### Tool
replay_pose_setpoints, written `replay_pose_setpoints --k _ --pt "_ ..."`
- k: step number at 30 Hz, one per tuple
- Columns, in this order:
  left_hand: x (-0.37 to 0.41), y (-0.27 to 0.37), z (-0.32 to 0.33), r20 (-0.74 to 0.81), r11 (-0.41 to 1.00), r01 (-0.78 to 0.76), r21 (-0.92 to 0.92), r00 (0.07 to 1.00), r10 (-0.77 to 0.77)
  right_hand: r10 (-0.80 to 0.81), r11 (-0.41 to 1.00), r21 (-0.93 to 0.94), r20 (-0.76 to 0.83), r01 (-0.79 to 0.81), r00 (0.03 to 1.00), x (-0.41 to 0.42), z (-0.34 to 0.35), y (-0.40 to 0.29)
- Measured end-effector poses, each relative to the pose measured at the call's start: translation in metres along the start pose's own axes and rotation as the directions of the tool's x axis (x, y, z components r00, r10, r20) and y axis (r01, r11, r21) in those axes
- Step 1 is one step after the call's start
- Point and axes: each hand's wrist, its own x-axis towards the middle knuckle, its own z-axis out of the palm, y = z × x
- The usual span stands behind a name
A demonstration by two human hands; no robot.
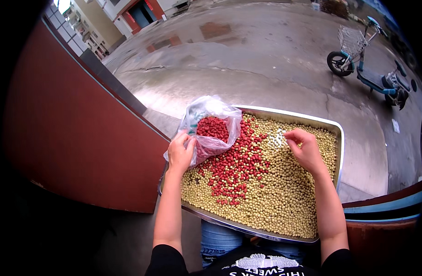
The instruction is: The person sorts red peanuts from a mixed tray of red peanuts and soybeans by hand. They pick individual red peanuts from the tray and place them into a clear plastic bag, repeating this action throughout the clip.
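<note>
A rectangular metal tray (340, 151) full of pale yellow-green beans (266, 207) lies across my lap. Red kernels, perhaps peanuts, (228, 176) are scattered over the beans in its left and middle part. At the tray's upper left, a clear plastic bag (211, 103) stands with its mouth spread, more red kernels inside it. My left hand (181, 150) pinches the near left edge of this bag. Over the beans on the right is my right hand (304, 146), thumb and fingertips close together beside a small patch of white pieces (276, 138); whether it holds anything cannot be told.
A dark red panel (86, 138) rises on the left, and another red edge (383, 227) with blue trim is at lower right. Beyond the tray is wet concrete ground (252, 76). A blue electric scooter (376, 82) with a wire basket is parked at upper right.
</note>
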Motion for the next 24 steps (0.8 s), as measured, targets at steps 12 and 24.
replay_pose_setpoints --k 12,24 --pt "0.034 0.017 -0.036 -0.295 0.726 -0.176 -0.665 0.955 -0.039 0.027 0.995 0.094 -0.001 -0.027 1.000 0.000 -0.004 0.000" --pt "0.046 0.149 -0.087 0.015 0.050 0.019 -0.999 0.997 -0.078 0.140 0.917 0.398 -0.257 -0.027 0.956 0.010 -0.024 0.001"
